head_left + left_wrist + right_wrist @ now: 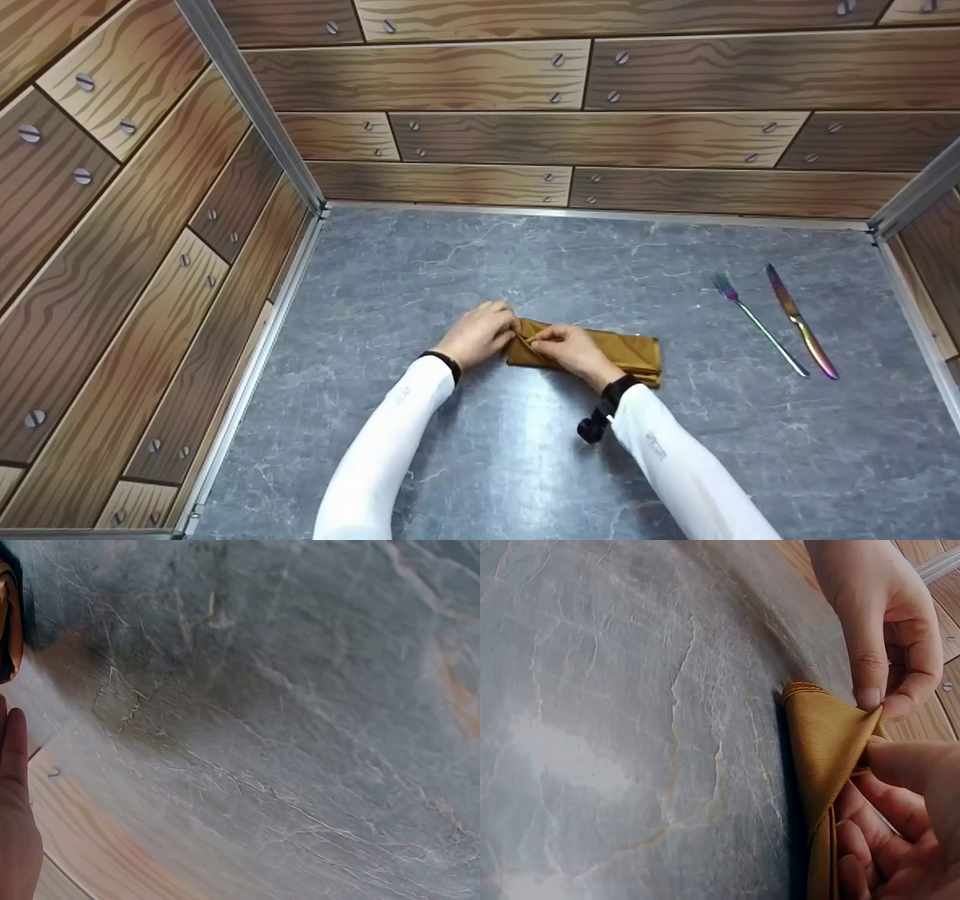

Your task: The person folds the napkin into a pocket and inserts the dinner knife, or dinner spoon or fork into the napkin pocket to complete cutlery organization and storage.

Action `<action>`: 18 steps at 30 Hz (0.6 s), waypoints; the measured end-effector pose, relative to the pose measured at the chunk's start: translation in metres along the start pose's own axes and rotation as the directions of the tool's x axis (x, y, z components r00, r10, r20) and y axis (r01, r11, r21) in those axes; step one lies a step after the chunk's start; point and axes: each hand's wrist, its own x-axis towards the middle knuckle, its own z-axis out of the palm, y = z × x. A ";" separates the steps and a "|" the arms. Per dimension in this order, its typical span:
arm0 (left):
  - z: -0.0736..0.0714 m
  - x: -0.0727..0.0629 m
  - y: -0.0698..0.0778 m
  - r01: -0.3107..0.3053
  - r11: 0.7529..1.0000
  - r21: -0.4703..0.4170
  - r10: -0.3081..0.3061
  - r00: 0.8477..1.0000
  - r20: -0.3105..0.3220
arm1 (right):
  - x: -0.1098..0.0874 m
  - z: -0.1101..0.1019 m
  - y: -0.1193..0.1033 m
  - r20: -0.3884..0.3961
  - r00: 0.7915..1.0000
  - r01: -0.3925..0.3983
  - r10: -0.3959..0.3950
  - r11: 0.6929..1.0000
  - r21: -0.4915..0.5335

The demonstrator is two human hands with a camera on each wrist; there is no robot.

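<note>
A mustard-brown cloth napkin [622, 352], folded into a long narrow strip, lies on the grey marbled table. At its left end my left hand [481, 334] pinches a corner between thumb and forefinger, as the right wrist view shows on the left hand [885, 622]. Close beside it, my right hand [574, 351] pinches the folded edge of the napkin [821, 742], its other fingers curled under the fold. In the left wrist view only part of the left hand [16, 817] and a bit of the napkin [9, 630] show.
To the right on the table [360, 300] lie a rainbow-coloured fork [761, 326] and a matching knife [801, 319], side by side and slanted. Wood-patterned panels [480, 135] wall the table at the back, left and right.
</note>
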 end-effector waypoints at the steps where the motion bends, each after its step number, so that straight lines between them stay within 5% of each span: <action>1: 0.000 0.000 0.000 0.003 1.000 -0.001 -0.003 1.000 0.004 | 0.000 -0.001 0.000 0.017 1.000 0.002 -0.002 1.000 -0.012; 11: -0.002 0.000 0.000 0.008 1.000 -0.020 -0.007 1.000 0.029 | -0.008 -0.012 -0.001 0.202 0.979 0.000 0.019 0.995 -0.096; 18: -0.002 0.001 -0.002 0.063 0.991 -0.122 -0.059 0.998 0.032 | -0.009 -0.009 0.000 0.274 0.959 0.122 -0.072 0.978 -0.170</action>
